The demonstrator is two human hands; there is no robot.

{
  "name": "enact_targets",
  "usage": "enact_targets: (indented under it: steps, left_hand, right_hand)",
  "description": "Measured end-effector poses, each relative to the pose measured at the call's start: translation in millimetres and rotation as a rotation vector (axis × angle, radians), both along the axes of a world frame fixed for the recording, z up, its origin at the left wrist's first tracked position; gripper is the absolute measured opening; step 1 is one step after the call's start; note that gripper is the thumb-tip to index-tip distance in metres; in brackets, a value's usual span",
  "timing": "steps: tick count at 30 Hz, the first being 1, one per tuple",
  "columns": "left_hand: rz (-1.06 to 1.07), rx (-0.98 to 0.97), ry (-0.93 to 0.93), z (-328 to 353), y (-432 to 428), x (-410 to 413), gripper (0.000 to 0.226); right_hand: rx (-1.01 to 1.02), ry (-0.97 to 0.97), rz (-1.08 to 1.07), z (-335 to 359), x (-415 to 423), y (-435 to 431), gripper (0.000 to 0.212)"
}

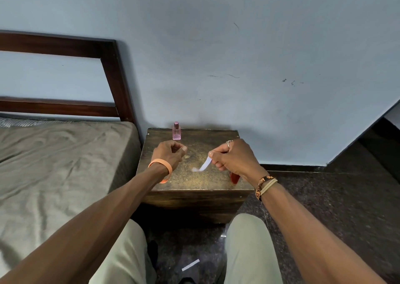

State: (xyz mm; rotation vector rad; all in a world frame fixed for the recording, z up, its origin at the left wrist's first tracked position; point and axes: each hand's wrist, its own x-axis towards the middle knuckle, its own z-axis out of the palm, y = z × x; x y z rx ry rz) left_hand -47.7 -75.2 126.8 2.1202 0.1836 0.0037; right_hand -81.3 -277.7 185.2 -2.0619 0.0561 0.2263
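Over the middle of the bedside table (208, 137), the right hand (234, 158) pinches a white paper strip (205, 164), while the left hand (169, 153), nearer the left edge, is curled on nothing.

I hold a narrow white paper strip (205, 163) in my right grip (233, 158). It is plain, thin and flat, with no print that I can make out. Its upper end is pinched between my thumb and curled forefinger, and from there it slants down toward 7 o'clock, straight along most of its length. The lower end is blurred into a pale smudge, so I cannot tell whether it touches the tabletop (194, 182) or hangs just above it. The strip sits over the middle of the tabletop, a little toward 3 o'clock of its centre, with the free end nearest the centre.
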Motion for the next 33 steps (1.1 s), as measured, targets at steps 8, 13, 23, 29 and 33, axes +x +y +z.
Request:
enact_targets:
  steps: [8, 13, 23, 29, 33]
  left_hand:
    - [0.003, -0.046, 0.020, 2, 3, 2, 0.012]
    - [-0.007, -0.045, 0.011, 1, 4, 1, 0.009]
    - [0.006, -0.058, 0.003, -2, 5, 2, 0.006]
    - [0.006, -0.048, 0.013, -4, 5, -1, 0.007]
    - [0.014, -0.063, 0.015, -4, 5, 1, 0.004]
  right_hand:
    - [0.588, 0.159, 0.057, 18, 3, -2, 0.015]
    - [-0.148, 0.117, 0.134, 10, 0, -1, 0.013]
    - [-0.117, 0.055, 0.056, 3, -4, 3, 0.012]
    - [-0.001, 0.115, 0.067, 6, -3, -1, 0.013]
    - [0.683, 0.198, 0.180, 26, -5, -3, 0.018]
